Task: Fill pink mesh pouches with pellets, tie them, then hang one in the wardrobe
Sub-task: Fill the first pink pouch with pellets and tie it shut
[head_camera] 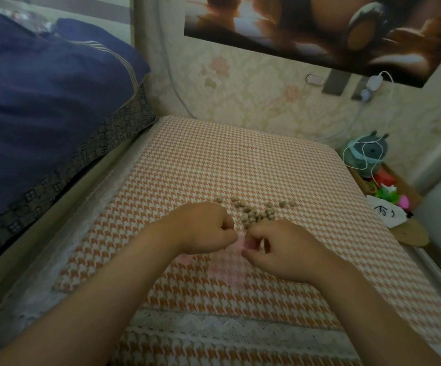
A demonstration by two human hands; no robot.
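A pile of small beige pellets [257, 213] lies on the orange-and-white houndstooth cloth [214, 167]. Just in front of the pile, my left hand [206, 228] and my right hand [280, 247] meet, each with fingers pinched on the top edge of a sheer pink mesh pouch [230, 262]. The pouch lies flat on the cloth below the hands, faint and partly hidden by them. Whether any pellets are inside it I cannot tell.
A dark blue quilt [42, 101] covers the bed on the left. At the right edge of the cloth sit a teal plush toy [367, 151] with a white cable, a white drawstring bag [388, 212] and small bright toys. A wallpapered wall stands behind.
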